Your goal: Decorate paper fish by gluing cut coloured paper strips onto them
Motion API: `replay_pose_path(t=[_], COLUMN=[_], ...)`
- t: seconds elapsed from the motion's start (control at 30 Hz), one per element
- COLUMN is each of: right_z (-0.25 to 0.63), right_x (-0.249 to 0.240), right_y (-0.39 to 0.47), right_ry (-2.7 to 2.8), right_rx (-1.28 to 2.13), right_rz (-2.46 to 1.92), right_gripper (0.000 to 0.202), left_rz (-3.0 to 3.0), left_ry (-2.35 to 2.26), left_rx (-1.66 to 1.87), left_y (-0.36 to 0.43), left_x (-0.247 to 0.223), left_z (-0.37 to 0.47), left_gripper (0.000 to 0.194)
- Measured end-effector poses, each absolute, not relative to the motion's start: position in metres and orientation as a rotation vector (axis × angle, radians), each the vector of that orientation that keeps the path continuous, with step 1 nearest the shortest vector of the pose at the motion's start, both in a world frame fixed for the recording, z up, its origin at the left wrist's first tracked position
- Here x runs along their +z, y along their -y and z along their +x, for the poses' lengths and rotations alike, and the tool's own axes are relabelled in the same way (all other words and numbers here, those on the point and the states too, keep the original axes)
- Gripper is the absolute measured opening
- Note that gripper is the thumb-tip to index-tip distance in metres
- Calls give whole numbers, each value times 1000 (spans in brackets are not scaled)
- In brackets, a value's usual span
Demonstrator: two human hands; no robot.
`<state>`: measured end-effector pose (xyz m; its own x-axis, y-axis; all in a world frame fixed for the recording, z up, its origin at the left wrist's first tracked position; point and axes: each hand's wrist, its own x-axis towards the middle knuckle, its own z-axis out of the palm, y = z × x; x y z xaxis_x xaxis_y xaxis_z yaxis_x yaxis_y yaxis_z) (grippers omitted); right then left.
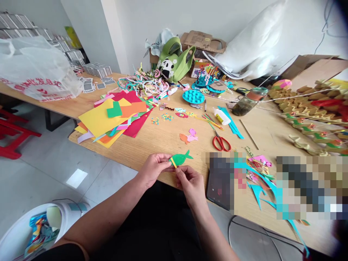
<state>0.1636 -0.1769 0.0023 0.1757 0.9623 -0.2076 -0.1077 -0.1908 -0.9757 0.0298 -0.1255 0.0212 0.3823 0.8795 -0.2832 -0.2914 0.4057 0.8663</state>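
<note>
Held at the near edge of the bench (160,145), between both hands: a green paper fish (178,159), with its forked tail toward the right and a narrow yellow strip (173,162) across its body near the opposite end. In the left hand (154,166), thumb and fingers closed on the end of the fish away from the tail. In the right hand (191,181), thumb and forefinger brought together at the lower end of the yellow strip, just below the fish.

Beyond the hands, flat on the bench: an orange paper fish (183,138) beside pink cutouts (192,137); to their right, red-handled scissors (222,143), then a thin wooden stick (249,135). Farther back: a white glue bottle (221,117), blue paper strips (233,125) just beside it, a glass jar (251,101) with dark contents, and a blue bumpy disc (193,97).

To the left: overlapping colored paper sheets (98,116), with small confetti pieces (167,116) near them; behind, a tangle of fuzzy craft stems (144,81) and a green bag (178,65) with a panda design. To the right of the hands: a dark flat device (219,181), partly hidden by pixelation. At far right: rows of egg-carton material (312,108).
</note>
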Motion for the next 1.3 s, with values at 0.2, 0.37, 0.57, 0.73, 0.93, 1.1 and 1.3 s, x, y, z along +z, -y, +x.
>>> replay_pose_path(t=[0.2, 0.37, 0.57, 0.73, 0.93, 1.1, 1.3], right_z=[165, 164, 162, 162, 162, 162, 162], right_x=[3, 6, 1, 1, 2, 2, 3], right_y=[177, 177, 177, 176, 176, 176, 176], right_ry=[826, 819, 870, 867, 879, 891, 896], right_rx=[1315, 1288, 1273, 1279, 1272, 1267, 1263], right_rz=[-1338, -1311, -1343, -1362, -1380, -1387, -1409], right_gripper=[33, 31, 30, 30, 29, 30, 31], left_rz=[960, 945, 804, 768, 759, 754, 748], left_ry=[-958, -968, -899, -879, -871, -863, -858], left_rx=[918, 924, 890, 875, 860, 857, 850], left_y=[126, 125, 124, 125, 124, 124, 125], left_x=[16, 17, 21, 23, 23, 22, 23], left_z=[32, 33, 32, 31, 30, 29, 29], left_gripper=[34, 33, 33, 30, 29, 28, 26])
